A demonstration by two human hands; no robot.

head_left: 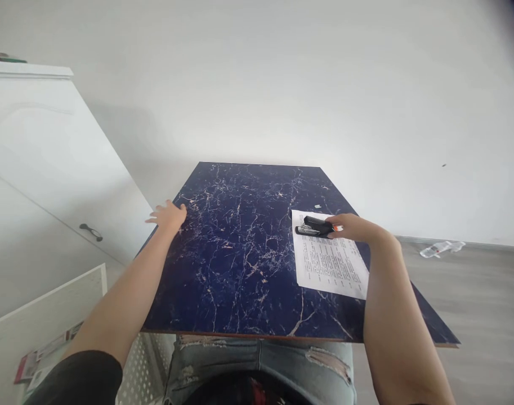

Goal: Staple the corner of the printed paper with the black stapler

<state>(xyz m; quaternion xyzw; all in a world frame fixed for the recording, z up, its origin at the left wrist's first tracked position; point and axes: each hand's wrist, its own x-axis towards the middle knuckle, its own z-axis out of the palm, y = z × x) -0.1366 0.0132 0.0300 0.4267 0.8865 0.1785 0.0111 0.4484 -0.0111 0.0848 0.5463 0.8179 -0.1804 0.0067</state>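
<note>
A black stapler (313, 226) lies over the upper part of a printed sheet of paper (328, 267), its jaws pointing left. My right hand (349, 226) is closed around the stapler's rear end, with a bit of orange showing by the fingers. The paper rests on the right side of a dark blue marble-patterned table (240, 253). At the table's left edge, my left hand (168, 216) has its fingers spread and holds nothing. Part of the paper is hidden under my right forearm.
A small white scrap (318, 206) sits beyond the paper. To the left stands a white cabinet (49, 146) with a dark handle. Clear plastic packaging (440, 248) lies on the floor at the right. A white wall (257, 84) rises behind the table.
</note>
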